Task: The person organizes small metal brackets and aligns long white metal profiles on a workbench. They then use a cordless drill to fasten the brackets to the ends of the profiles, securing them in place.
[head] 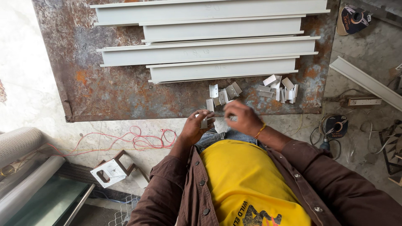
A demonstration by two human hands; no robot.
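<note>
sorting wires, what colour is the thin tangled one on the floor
Red wire, clearest in the head view.

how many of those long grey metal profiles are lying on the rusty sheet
4 long profiles lie side by side on the rusty sheet: the farthest profile, the second profile, the third profile, and the nearest profile, just beyond the small brackets. None looks hidden.

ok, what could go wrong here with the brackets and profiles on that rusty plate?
1. The left hand holds a small angle bracket over the plate's edge; if it slips, it likely drops to the floor.
2. The loose bracket piles lie near that edge, close to the right hand; a sweep could knock some off.
3. The red wire loops on the floor beside the person; it might snag a foot.
</note>
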